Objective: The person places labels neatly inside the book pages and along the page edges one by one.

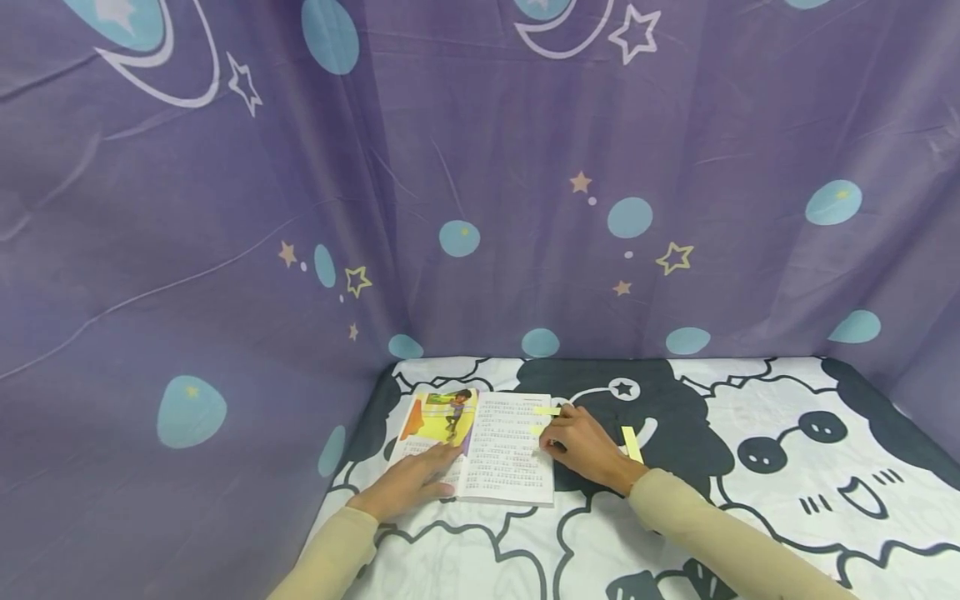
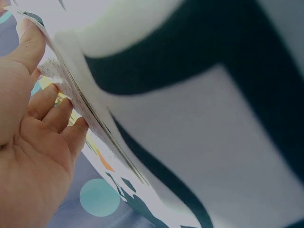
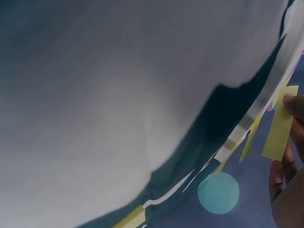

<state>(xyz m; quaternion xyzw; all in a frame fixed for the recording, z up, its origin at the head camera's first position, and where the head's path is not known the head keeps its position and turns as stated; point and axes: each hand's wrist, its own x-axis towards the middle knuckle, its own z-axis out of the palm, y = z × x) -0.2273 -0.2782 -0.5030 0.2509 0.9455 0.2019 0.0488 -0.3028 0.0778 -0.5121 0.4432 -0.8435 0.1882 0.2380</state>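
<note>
Right wrist: right grip (image 3: 290, 178) pinches a yellow strip (image 3: 278, 135); best laid straight, the unclenched left grip (image 1: 414, 482) steadying the open book (image 1: 510, 471).

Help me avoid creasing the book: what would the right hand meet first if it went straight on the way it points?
Likely the printed right-hand page: the right hand points left across it, pinching a yellow strip. Its height is unclear, so it might skim over.

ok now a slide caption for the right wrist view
Right-hand fingers pinch a yellow strip beside a book, with other yellow strips jutting from its edge.
</note>
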